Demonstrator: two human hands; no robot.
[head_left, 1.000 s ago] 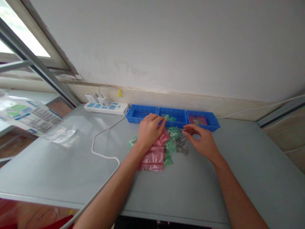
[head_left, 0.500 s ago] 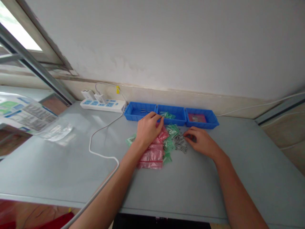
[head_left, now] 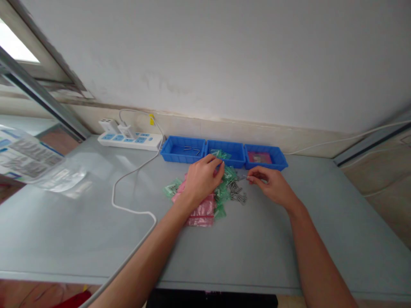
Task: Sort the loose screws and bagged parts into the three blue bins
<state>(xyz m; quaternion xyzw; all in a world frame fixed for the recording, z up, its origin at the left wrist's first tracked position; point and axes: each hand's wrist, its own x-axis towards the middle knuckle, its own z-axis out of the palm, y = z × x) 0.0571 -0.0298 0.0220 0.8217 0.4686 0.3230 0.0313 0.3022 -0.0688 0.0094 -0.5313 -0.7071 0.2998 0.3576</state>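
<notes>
Left hand (head_left: 201, 182) rests, fingers loosely curled, on pink and green plastic bags (head_left: 205, 201); right hand (head_left: 271, 186) pinches a small metal pin (head_left: 246, 176) near the grey desk's (head_left: 289, 248) far edge, the near edge open.

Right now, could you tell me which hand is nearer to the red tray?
Right. The right hand sits just in front of the red tray; the left hand rests on the bags, farther left.
</notes>
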